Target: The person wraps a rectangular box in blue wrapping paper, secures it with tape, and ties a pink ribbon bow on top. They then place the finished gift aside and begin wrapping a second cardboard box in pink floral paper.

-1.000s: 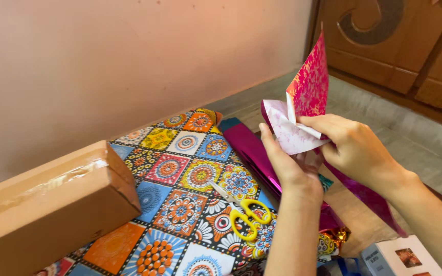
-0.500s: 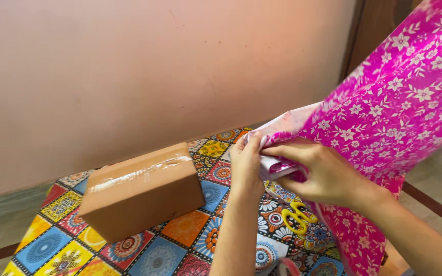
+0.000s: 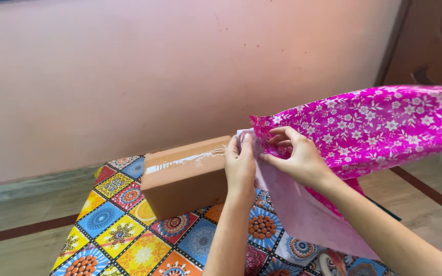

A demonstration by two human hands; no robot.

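At the left of your view the bench (image 3: 113, 225), under its bright tiled-pattern cloth, carries a brown cardboard box (image 3: 185, 176) lying flat with a strip of clear tape along its top; it sits toward the wall, which I judge leaves the near part of the cloth free for spreading paper. Your left hand (image 3: 240, 166) comes up just right of the box, at its end face, and its grip is closed in a pinch on the edge of the pink wrapping paper (image 3: 379, 128), thumb on the pale underside (whether the hand also touches the box, I cannot tell). Next to it your right hand (image 3: 297, 158) pinches the same edge, fingers curled over the flowered face and thumb beneath, so both grips are pressed together on the sheet rather than spread. Held this way, close together at one edge, the paper stays taut near the box while the rest billows out to the right, lifted off the bench, its white back hanging down below your right forearm.
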